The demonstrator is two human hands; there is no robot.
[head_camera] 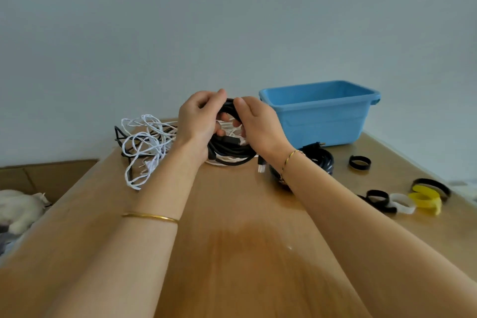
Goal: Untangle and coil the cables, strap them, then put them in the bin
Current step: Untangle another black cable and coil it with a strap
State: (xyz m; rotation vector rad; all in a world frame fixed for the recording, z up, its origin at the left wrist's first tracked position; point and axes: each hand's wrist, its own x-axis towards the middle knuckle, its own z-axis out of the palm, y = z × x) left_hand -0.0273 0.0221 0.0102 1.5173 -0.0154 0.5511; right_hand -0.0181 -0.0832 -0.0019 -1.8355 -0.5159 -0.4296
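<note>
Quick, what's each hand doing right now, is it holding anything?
Left hand: closed, gripping the black cable coil.
Right hand: closed, gripping the top of the same black cable coil.

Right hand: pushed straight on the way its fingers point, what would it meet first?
Probably the left hand: the right hand points leftward across the black cable coil that both hold, thumbs almost touching. Depth is unclear.

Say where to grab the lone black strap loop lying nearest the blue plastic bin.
Pinch the black strap loop by its near wall, from above, one finger inside, thumb outside. It lies flat on the wooden table with its opening up and nothing touching it, so the rim is free.
</note>
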